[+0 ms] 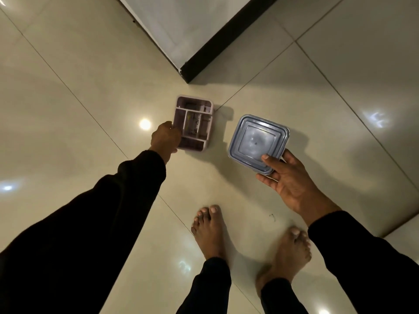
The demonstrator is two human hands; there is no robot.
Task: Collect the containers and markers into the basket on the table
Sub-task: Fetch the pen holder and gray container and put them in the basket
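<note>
The left hand gripped the near-left rim of the tray on the floor — light, stiff plastic with 4 or so compartments, probably best lifted level. Right of the tray, the right hand pinched the box by a corner — its lid looked slick.

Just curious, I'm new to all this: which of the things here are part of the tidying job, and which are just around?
Part of the job:
- divided pink tray, held at its edge by the left hand
- lidded clear container, gripped by the right hand

Just around:
- tiled floor
- black-edged wall corner
- bare feet
</note>
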